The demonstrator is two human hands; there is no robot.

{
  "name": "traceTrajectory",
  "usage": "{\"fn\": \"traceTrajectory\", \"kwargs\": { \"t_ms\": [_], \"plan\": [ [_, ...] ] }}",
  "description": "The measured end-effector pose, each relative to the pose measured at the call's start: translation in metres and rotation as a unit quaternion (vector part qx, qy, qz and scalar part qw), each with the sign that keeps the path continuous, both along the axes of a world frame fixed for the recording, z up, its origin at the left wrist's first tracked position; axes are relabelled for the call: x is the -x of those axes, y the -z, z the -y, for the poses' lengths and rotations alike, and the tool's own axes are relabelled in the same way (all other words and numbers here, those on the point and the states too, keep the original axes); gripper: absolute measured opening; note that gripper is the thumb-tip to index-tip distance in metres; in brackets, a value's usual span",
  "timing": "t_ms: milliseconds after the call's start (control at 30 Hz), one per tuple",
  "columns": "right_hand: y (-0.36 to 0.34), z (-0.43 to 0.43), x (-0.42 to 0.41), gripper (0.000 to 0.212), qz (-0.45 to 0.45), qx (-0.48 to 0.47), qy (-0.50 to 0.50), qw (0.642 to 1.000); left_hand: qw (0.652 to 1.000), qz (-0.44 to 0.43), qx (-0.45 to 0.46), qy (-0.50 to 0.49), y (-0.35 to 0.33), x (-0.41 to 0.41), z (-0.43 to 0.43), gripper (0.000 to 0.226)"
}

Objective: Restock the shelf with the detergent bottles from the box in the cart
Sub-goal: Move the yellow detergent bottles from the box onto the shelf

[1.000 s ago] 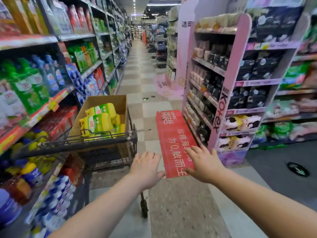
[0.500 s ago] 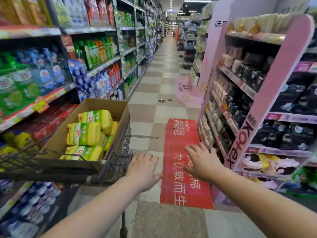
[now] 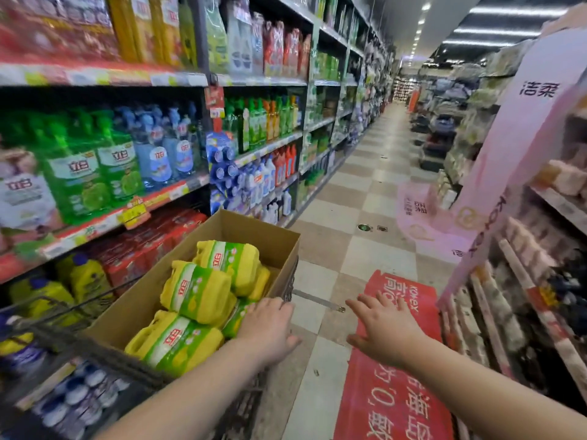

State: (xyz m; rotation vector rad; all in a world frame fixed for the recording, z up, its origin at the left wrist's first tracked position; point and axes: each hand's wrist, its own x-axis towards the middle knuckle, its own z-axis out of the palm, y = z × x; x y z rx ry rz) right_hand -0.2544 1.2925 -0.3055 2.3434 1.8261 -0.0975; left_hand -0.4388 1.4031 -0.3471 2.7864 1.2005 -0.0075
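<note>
Head view, aisle restocking. Both hands are empty. The left hand, fingers loosely extended and gripping nothing, has come forward from open air to the near right corner of the box, its fingertips at the nearest of the detergent bottles. The right hand, just beside it to the right, hovers flat with fingers spread above the red floor sticker. The yellow bottles lie on their sides in the box, left of and beyond the left hand, and the box sits in the wire cart. Further left stands the shelf, with similar yellow bottles low down. The cart now lies within reach, so the first pick appears imminent; no bottle has yet left the box. Beyond the right hand rises a pink display stand.
</note>
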Motion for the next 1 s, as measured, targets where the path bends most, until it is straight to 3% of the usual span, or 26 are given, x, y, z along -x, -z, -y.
{"fn": "traceTrajectory", "kwargs": {
  "t_ms": [300,500,733,1000],
  "plan": [
    [0.007,-0.181,0.025,0.068,-0.003,0.016,-0.148,0.989,0.990,0.001,0.020,-0.142,0.010,0.046,-0.105,0.065],
    [0.035,-0.289,0.072,0.071,-0.013,0.053,-0.266,0.963,0.961,-0.023,0.041,-0.272,0.033,0.098,-0.150,0.073],
    [0.080,-0.399,0.105,0.073,-0.067,0.125,-0.336,0.931,0.890,-0.015,0.125,-0.439,0.063,0.125,-0.200,0.065],
    [0.131,-0.478,0.124,0.080,-0.147,0.202,-0.346,0.904,0.796,0.036,0.250,-0.550,0.124,0.116,-0.238,0.074]
  ]
}}
